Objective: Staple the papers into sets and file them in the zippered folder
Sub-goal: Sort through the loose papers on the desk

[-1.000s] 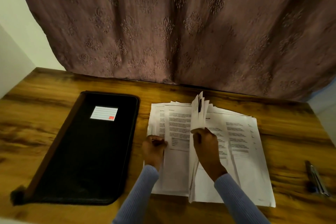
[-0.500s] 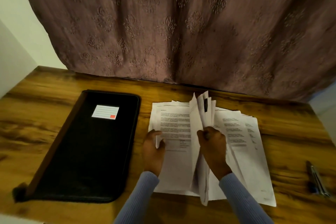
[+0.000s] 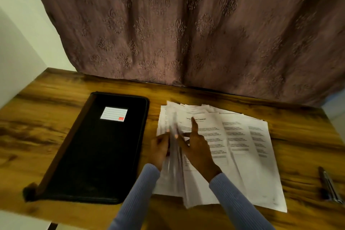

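Observation:
A loose pile of printed papers (image 3: 242,145) lies fanned out on the wooden table (image 3: 37,127), right of centre. A blurred bunch of sheets (image 3: 173,155) stands on edge at the pile's left side. My left hand (image 3: 160,147) grips this bunch from the left. My right hand (image 3: 196,145) is right of it, index finger straight and pointing away, thumb against the raised sheets. The black zippered folder (image 3: 93,145) lies zipped flat to the left, with a white label (image 3: 113,114) on its cover. A dark stapler (image 3: 328,185) lies near the table's right edge.
A mauve patterned curtain (image 3: 186,24) hangs along the table's back edge. A pale wall (image 3: 18,43) stands at the left. The table's front edge runs just under my sleeves.
The raised bunch of sheets swung from the pile's middle over to its left side. My right hand let go of it and opened, and my left hand took hold of it.

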